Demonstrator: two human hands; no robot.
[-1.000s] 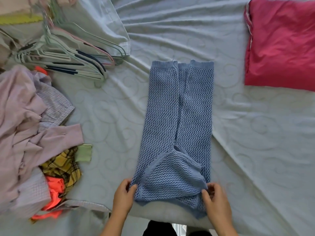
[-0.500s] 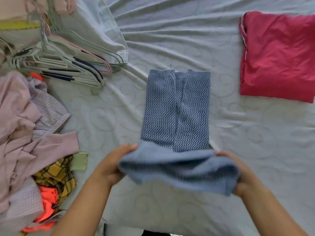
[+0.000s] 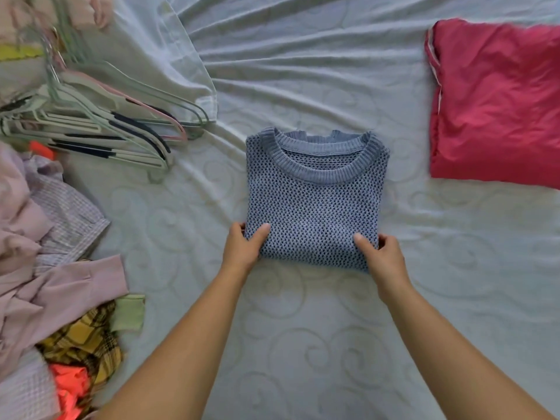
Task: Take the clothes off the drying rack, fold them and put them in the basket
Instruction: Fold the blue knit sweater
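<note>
blue open-knit sweater (image 3: 315,201) has just been doubled over into a square on the bed (image 3: 303,344); left hand (image 3: 242,248) and right hand (image 3: 383,257) pinch its near corners, so folding looks finished and basketing remains.

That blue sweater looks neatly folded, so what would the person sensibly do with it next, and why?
Probably lift the blue sweater and set it aside, perhaps by the folded red garment. It lies as a compact square, collar up, and the left hand and right hand each pinch a near corner, ready to carry it. No basket is in view.
</note>
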